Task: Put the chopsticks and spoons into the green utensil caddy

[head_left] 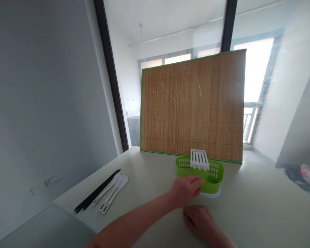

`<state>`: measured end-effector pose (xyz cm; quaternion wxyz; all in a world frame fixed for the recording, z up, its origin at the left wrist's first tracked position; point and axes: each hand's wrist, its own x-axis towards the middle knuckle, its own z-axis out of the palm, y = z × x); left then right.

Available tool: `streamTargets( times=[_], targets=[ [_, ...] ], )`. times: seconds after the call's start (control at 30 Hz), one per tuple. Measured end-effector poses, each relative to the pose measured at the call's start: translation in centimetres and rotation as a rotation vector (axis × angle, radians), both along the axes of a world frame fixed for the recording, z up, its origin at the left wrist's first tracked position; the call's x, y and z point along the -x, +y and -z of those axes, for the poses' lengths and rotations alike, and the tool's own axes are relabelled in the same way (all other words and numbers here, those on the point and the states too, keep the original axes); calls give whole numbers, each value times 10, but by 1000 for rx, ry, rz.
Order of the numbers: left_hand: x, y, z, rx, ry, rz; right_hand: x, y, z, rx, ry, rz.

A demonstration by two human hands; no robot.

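A bright green plastic basket (213, 187) with slotted walls stands on a white base, and a white slotted rack (199, 159) sits over its middle. My left hand (187, 189) is in front of the basket, its partly bent fingers pointing right and slightly apart. It overlaps the basket's front wall; whether it touches cannot be made out. Nearer to me, my right hand (199, 220) rests on the tabletop with its fingers curled in. Nothing shows in either hand.
Black chopsticks (98, 191) and white spoons (115, 193) lie at the table's left. A bamboo mat (192, 106) with green edging stands upright behind the basket, before a glass partition. The white table (260, 206) extends right; a grey wall (46, 103) rises left.
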<state>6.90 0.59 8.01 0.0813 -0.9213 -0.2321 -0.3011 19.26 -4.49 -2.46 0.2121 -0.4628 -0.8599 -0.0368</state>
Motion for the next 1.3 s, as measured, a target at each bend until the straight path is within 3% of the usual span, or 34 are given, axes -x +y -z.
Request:
streamTargets(
  times=[0.07, 0.17, 0.4, 0.5, 0.6, 0.77, 1.07, 1.3],
  targets=[
    [-41, -13, 3, -89, 94, 10, -2, 2, 9, -58, 17, 22],
    [-80, -16, 10, -159, 221, -103, -7, 9, 25, -171, 47, 18],
    [-94, 4, 29, -149, 290, -198, -13, 18, 42, -355, 21, -19],
    [-89, 12, 31, -125, 280, -229, -10, 15, 33, -281, 23, -10],
    [-77, 23, 29, -88, 293, -241, -8, 11, 19, -79, 9, -37],
    [-25, 57, 23, -19, 374, -358, -8, 7, 5, 4, -8, -64],
    [126, 138, 6, 169, 385, -674, -12, 8, 5, 48, -1, -67],
    [227, 163, 3, 301, 289, -932, -12, 6, 3, 55, 34, -75]
  ],
)
